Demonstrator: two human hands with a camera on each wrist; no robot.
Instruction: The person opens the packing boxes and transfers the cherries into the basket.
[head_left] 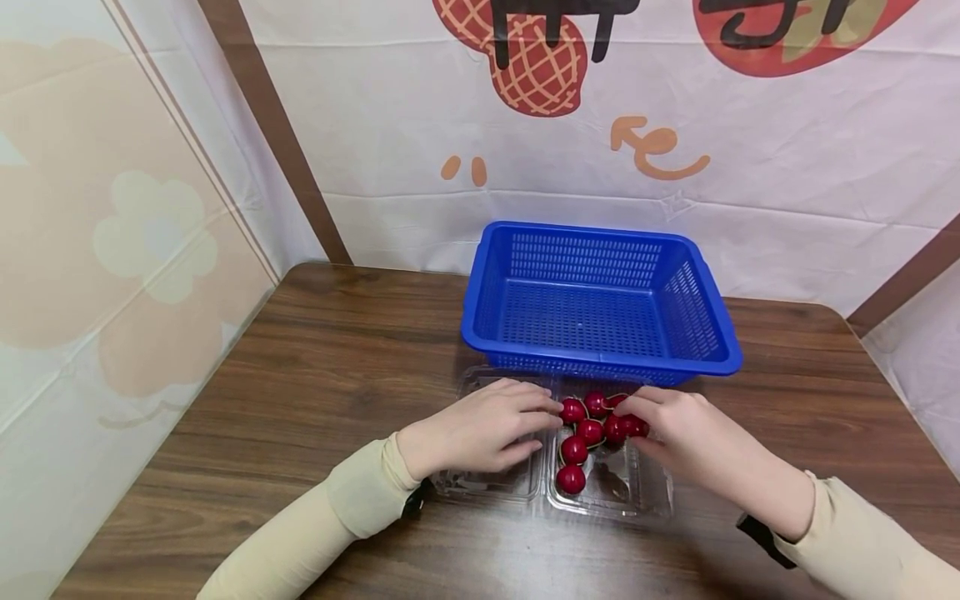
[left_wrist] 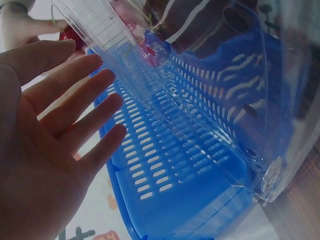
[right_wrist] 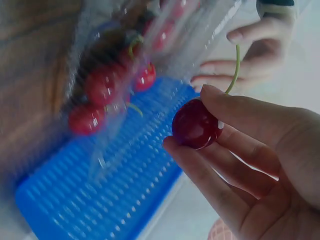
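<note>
A clear plastic clamshell box (head_left: 600, 508) lies opened flat on the table, its lid (head_left: 480, 487) to the left and its cherry-filled half to the right. Several dark red cherries (head_left: 573, 451) with green stems sit along the back and left of that half. Between thumb and fingertips, my right hand (head_left: 693, 433) pinches one cherry (right_wrist: 195, 125), its stem curving upward in the right wrist view. My left hand (head_left: 480, 429) is over the lid, palm inward and fingers extended, with fingertips close to the leftmost cherries. The left wrist view shows nothing in that palm (left_wrist: 45, 155).
A blue perforated plastic basket (head_left: 600, 360) stands right behind the box and holds nothing visible. Both are on a brown wood-grain table (head_left: 300, 400). Behind the table's back edge hangs a printed white cloth (head_left: 390, 142).
</note>
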